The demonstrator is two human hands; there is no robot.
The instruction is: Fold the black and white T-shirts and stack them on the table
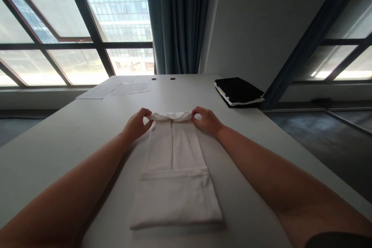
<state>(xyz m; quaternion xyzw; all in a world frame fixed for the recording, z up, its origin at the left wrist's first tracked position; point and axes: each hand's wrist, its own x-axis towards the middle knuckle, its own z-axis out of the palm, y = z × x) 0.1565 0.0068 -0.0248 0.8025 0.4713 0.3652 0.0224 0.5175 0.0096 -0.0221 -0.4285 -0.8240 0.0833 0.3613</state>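
Note:
A white folded garment [177, 197] lies lengthwise on the white table [72, 143], its near part folded over with a hem running across the middle. A seam or gap runs down the centre of its upper half. My left hand [138, 124] pinches the far left corner between thumb and fingers. At the far right corner, my right hand [206, 120] pinches the same edge. Between the two hands the far edge is lifted slightly and curled. Which kind of garment it is, I cannot tell.
Printed paper sheets [130, 88] lie at the table's far left. A black folder [238, 90] with papers sticking out rests near the right edge. Two round cable holes sit at the back. Beyond stand a dark blue curtain [178, 19] and windows.

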